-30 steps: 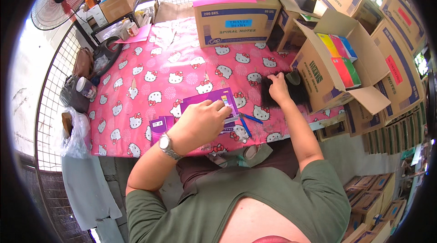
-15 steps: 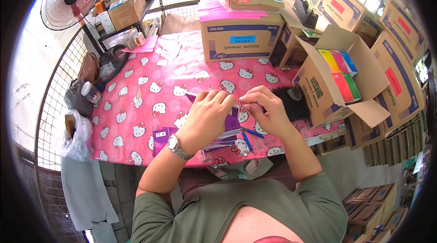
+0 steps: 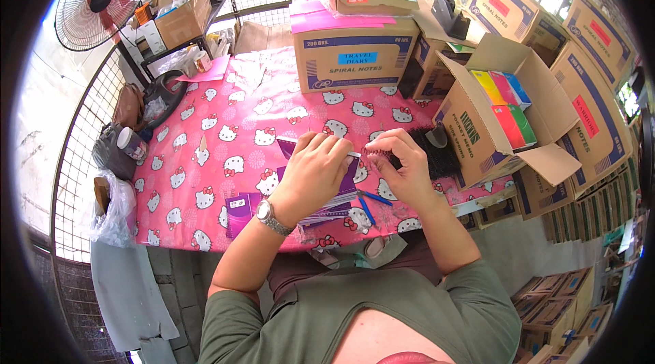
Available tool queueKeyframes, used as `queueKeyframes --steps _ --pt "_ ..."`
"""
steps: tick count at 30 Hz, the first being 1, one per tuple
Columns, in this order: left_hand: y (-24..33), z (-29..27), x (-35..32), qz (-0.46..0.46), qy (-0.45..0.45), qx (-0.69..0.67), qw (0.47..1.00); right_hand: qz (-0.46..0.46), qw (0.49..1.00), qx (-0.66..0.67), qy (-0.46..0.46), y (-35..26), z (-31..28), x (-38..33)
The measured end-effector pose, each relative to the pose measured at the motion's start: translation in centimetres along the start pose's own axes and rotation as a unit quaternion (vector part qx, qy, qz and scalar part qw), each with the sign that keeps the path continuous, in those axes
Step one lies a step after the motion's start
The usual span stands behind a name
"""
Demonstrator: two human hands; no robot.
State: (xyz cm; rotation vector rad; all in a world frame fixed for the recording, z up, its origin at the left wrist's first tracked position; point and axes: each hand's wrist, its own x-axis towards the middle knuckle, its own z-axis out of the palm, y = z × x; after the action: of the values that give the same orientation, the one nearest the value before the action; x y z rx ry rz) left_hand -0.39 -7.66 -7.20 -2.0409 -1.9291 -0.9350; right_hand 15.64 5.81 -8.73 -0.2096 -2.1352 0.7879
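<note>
My left hand (image 3: pixel 315 171), with a metal watch on its wrist, is closed on a small purple notebook (image 3: pixel 351 174) held over the table; the hand hides most of it. Just to its right, my right hand (image 3: pixel 404 165) pinches a thin dark spiral wire (image 3: pixel 379 155) at the notebook's edge. How far the wire runs into the notebook cannot be made out. Beneath my left wrist lie more purple notebooks (image 3: pixel 240 212), partly covered by the arm. Two blue pens (image 3: pixel 367 211) rest between my forearms. A heap of black spiral wires (image 3: pixel 442 158) sits beyond my right hand.
A pink patterned cloth (image 3: pixel 179 190) covers the table. At the back stands a closed carton (image 3: pixel 355 57) with pink sheets on top. To the right, an open carton (image 3: pixel 471 139) holds colourful packs, with more cartons behind. A fan (image 3: pixel 102 0) and plastic bags (image 3: pixel 112 210) are on the left.
The whole view has shifted slightly to the left. Both hands keep almost the same pose, with the right fingers moving a little at the spiral wire.
</note>
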Motion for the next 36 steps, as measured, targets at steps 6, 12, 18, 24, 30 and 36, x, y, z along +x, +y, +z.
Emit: queueKeyframes --steps 6,12,18,24,30,36 --pt "0.9 0.0 -0.4 -0.019 0.013 0.024 0.999 -0.057 0.996 -0.063 0.032 0.3 0.7 -0.7" --pt "1.0 0.5 -0.1 -0.028 0.026 0.033 0.999 0.026 0.999 0.041 -0.017 -0.4 0.3 -1.1" --pt "1.7 0.2 0.2 -0.019 0.018 0.041 0.999 0.038 0.993 -0.046 -0.098 -2.6 -1.8 0.1" --pt "1.3 -0.7 0.2 -0.012 -0.020 0.011 1.000 0.035 0.988 -0.053 -0.142 -3.5 -2.4 1.1" --pt "0.6 -1.1 -0.2 0.002 -0.036 -0.005 0.999 0.241 0.961 -0.132 0.017 17.0 -3.4 2.0" --pt "0.6 -0.3 -1.1 -0.075 -0.007 0.020 0.997 0.417 0.842 -0.276 -0.204 31.8 -8.8 -5.4"
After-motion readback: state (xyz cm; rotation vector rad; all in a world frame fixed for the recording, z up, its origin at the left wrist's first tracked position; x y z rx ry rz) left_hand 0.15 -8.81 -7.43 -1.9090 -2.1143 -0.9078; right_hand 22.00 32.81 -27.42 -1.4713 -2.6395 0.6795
